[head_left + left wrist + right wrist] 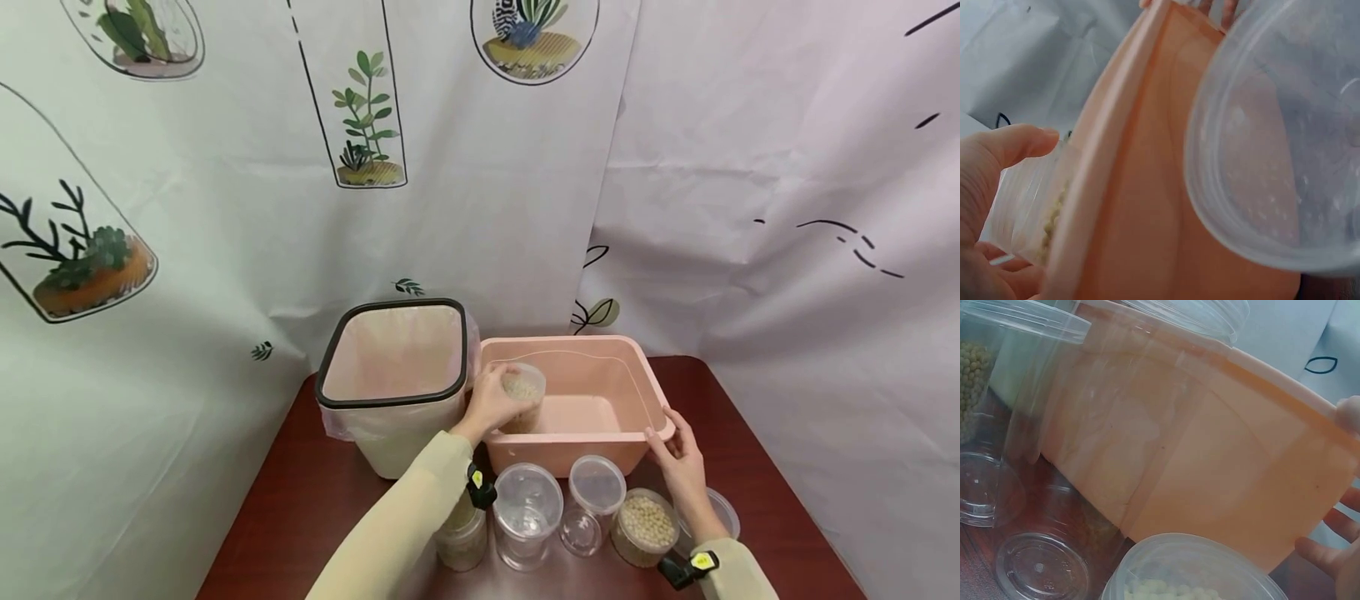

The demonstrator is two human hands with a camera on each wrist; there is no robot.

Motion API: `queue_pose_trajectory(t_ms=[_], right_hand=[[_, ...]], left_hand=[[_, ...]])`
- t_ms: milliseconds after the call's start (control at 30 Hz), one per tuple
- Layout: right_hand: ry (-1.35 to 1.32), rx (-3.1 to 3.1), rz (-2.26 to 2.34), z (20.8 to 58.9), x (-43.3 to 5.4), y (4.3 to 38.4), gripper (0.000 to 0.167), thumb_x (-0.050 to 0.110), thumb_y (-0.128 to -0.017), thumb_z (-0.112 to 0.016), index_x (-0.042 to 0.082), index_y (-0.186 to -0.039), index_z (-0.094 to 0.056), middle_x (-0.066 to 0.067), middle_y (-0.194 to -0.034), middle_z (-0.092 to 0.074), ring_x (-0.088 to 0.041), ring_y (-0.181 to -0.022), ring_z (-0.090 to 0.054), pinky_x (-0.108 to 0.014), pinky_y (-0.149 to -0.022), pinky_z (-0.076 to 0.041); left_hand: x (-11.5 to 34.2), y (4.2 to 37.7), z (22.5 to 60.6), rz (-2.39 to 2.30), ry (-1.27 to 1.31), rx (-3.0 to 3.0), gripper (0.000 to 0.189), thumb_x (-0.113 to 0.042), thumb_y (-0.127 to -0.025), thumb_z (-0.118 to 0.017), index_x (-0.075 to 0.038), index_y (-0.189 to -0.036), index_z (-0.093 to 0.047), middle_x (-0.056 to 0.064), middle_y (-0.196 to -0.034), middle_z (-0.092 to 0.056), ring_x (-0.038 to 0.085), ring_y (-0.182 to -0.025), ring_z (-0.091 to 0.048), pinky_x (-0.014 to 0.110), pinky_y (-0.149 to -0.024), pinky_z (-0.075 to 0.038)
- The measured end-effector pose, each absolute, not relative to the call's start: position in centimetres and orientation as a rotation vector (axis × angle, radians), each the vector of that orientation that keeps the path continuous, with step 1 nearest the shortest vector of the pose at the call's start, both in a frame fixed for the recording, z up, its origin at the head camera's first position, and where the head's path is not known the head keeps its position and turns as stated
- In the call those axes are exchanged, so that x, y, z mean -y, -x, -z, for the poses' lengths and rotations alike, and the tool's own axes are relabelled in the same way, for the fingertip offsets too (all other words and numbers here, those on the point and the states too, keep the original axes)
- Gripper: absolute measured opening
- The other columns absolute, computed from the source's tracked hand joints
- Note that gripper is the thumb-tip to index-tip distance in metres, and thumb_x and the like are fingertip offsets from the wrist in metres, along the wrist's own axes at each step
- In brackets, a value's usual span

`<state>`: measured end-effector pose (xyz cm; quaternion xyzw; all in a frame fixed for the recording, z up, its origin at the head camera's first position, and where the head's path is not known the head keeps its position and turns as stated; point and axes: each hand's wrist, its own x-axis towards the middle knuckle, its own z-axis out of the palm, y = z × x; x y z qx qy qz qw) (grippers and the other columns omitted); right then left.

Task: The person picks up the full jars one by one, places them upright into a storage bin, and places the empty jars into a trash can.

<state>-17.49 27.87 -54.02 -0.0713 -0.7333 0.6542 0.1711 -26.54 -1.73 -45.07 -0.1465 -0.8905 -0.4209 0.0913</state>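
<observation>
My left hand (pixel 493 403) holds a transparent plastic jar (pixel 531 385) with pale beans in it, inside the left end of a pink plastic basin (pixel 577 456). In the left wrist view, the thumb lies over the jar (pixel 1025 194) and the fingers come under it; the basin's wall hides part of the jar. At the basin's front right corner, my right hand (pixel 681 462) grips the rim, thumb at the front and fingers on the outer side. The right wrist view shows the fingers (pixel 1344 519) against the basin's end.
Left of the basin stands a bin (pixel 405 437) with a black rim and a liner. In front, several transparent jars line the dark red table (pixel 273 525): one with grains (pixel 461 540), a see-through one (pixel 528 508), one of pale beans (pixel 647 527). A printed cloth hangs behind.
</observation>
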Motion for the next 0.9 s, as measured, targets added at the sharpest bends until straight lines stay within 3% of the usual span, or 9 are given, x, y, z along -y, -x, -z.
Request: queue_pose_trajectory(t_ms=[133, 233, 433, 733, 900], right_hand=[[0.192, 2.089, -1.858, 53.6, -27.8, 17.3, 0.060, 0.032, -0.090, -0.061, 0.029, -0.143, -0.033, -0.016, -0.142, -0.033, 0.003, -0.105, -0.047, -0.018, -0.075, -0.049], [0.185, 2.048, -1.890, 52.8, -27.5, 17.0, 0.058, 0.027, -0.091, -0.061, 0.024, -0.143, -0.035, -0.021, -0.141, -0.032, 0.002, -0.103, -0.048, -0.017, -0.074, -0.049], [0.275, 2.096, -1.901, 52.0, -27.2, 16.7, 0.060, 0.026, -0.091, -0.060, 0.020, -0.144, -0.032, -0.017, -0.142, -0.033, 0.005, -0.100, -0.047, -0.019, -0.074, -0.049], [0.261, 2.114, -1.903, 52.0, -27.2, 16.5, 0.061, 0.024, -0.092, -0.059, 0.019, -0.145, -0.030, -0.018, -0.142, -0.032, 0.007, -0.099, -0.046, -0.016, -0.073, -0.048], [0.252, 2.112, -1.894, 51.9, -27.2, 16.5, 0.060, 0.024, -0.092, -0.058, 0.018, -0.144, -0.030, -0.018, -0.139, -0.034, 0.007, -0.098, -0.047, -0.017, -0.072, -0.049]], left_hand=[[1.5, 26.7, 45.6, 1.222, 0.474, 2.721, 0.058, -0.030, -0.059, -0.085, -0.011, -0.109, -0.062, 0.012, -0.120, -0.050, 0.025, -0.107, -0.049, 0.040, -0.091, -0.039], [1.3, 26.8, 45.7, 1.154, 0.529, 2.772, 0.059, -0.030, -0.060, -0.084, -0.011, -0.110, -0.061, 0.012, -0.113, -0.052, 0.024, -0.101, -0.049, 0.037, -0.086, -0.042], [1.0, 26.7, 46.0, 0.882, 0.641, 2.902, 0.056, -0.033, -0.060, -0.084, -0.012, -0.107, -0.060, 0.010, -0.102, -0.050, 0.025, -0.096, -0.048, 0.035, -0.081, -0.043], [0.7, 26.4, 46.1, 0.616, 0.760, 3.053, 0.028, -0.018, -0.074, -0.071, -0.009, -0.100, -0.065, 0.006, -0.096, -0.063, 0.024, -0.094, -0.056, 0.035, -0.076, -0.045], [0.6, 26.2, 45.8, 0.657, 0.808, 3.086, 0.038, -0.016, -0.070, -0.074, -0.008, -0.105, -0.065, 0.005, -0.100, -0.064, 0.022, -0.095, -0.058, 0.033, -0.076, -0.045]])
